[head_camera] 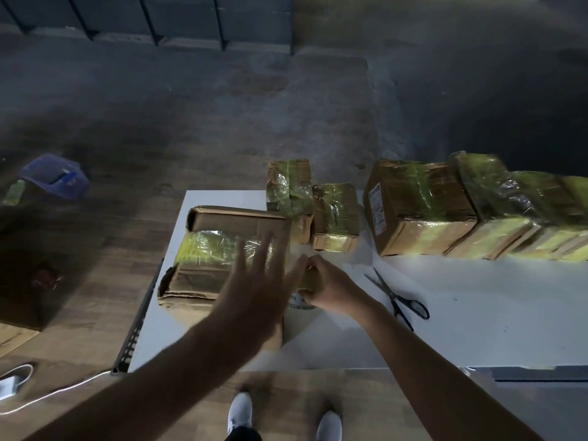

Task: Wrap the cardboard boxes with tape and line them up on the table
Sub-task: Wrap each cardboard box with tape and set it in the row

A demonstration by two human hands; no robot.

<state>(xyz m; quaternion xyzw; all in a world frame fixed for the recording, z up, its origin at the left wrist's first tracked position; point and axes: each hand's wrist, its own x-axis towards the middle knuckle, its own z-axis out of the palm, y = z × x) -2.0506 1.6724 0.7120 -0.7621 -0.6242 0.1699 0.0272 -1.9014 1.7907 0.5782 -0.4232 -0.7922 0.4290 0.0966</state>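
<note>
Cardboard box [219, 237] (part-taped) sits at the table's [477, 297] left edge. Left hand [257, 281] spreads above it; right hand [331, 289] grips tape [307, 279].

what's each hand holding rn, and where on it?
Left hand: nothing, fingers spread over the big box. Right hand: curled round what looks like a tape roll, thumb and fingers across its outer edge.

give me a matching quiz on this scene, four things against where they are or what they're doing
1 scissors
2 left hand
3 right hand
4 blue tub

a on the floor, left of the table
b fingers spread above the large box
c curled round a brown thing
d on the table, right of both hands

Pairs: 1-d, 2-b, 3-c, 4-a
</note>
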